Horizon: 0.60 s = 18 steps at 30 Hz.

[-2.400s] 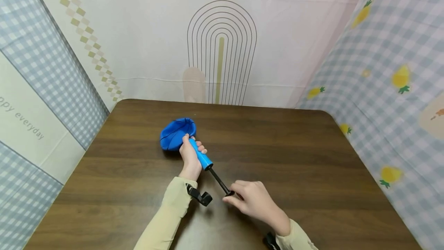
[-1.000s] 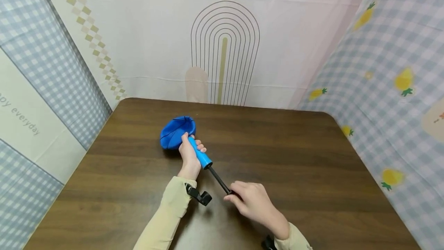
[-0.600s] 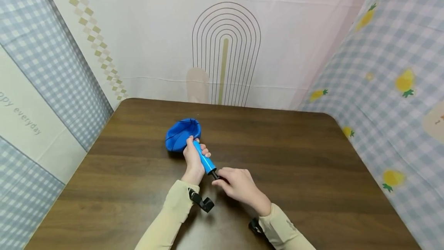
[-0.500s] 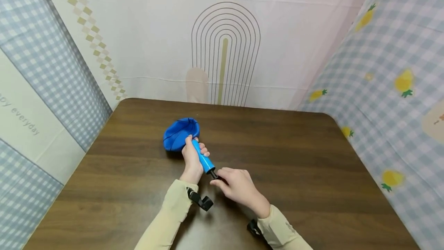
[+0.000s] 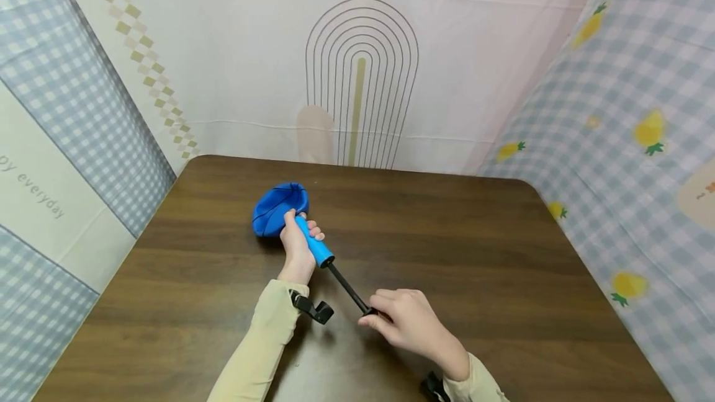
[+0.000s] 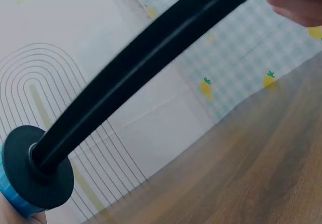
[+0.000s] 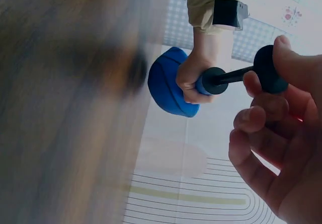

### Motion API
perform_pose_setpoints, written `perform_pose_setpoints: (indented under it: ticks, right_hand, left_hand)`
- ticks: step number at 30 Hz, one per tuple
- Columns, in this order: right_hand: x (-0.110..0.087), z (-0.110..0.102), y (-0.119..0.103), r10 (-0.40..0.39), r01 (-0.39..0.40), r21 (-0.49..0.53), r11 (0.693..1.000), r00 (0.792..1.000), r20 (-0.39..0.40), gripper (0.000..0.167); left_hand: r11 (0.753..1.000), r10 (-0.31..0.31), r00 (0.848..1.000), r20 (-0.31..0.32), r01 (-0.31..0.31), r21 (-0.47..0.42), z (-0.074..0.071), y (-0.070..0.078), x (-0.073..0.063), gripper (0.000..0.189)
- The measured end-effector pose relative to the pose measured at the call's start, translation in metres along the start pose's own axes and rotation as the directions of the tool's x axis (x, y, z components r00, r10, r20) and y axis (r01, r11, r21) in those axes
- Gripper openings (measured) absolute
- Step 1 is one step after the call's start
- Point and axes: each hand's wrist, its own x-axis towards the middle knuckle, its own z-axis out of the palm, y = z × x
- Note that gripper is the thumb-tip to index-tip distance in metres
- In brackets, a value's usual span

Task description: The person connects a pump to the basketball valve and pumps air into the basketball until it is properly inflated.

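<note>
My left hand [image 5: 298,247] grips the light-blue barrel of a hand pump [image 5: 319,252], which slants down toward the right. Its black rod [image 6: 146,65] is drawn well out of the barrel. At the rod's end, my right hand [image 5: 410,324] pinches the round black handle [image 7: 269,69] between thumb and fingers. Just beyond the left hand lies a dented, half-collapsed blue ball [image 5: 276,206] with black seam lines. The pump's far tip meets the ball behind the left hand's fingers, where the join is hidden.
A brown wooden table [image 5: 447,234] with rounded far corners lies under the hands. Behind it hangs a pale printed cloth [image 5: 240,48]; checked cloths [image 5: 614,110] hang at both sides. Each wrist wears a black strap mount [image 5: 313,308].
The right hand first pushed the rod nearly all the way into the barrel, then drew it back out toward the lower right. The left hand and ball have shifted slightly up and left.
</note>
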Motion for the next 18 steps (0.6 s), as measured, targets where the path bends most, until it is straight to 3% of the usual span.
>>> perform_pose_setpoints:
  ticks: [6,13,18]
  right_hand:
    - [0.005,0.007,0.011,0.002,-0.002,0.005,1.0,1.0,-0.025,0.038]
    - [0.022,0.025,0.023,0.076,-0.076,0.003,0.997,0.997,-0.016,0.031]
    - [0.028,0.033,0.021,0.098,-0.097,0.017,0.995,0.994,-0.042,0.032]
  left_hand:
    - [0.999,0.026,0.999,-0.023,-0.026,-0.027,0.003,-0.008,-0.005,0.029]
    - [1.0,0.011,1.0,0.028,-0.011,0.007,0.01,-0.027,-0.02,0.028]
    - [1.0,0.018,0.999,0.038,-0.018,0.008,0.009,-0.029,-0.023,0.029]
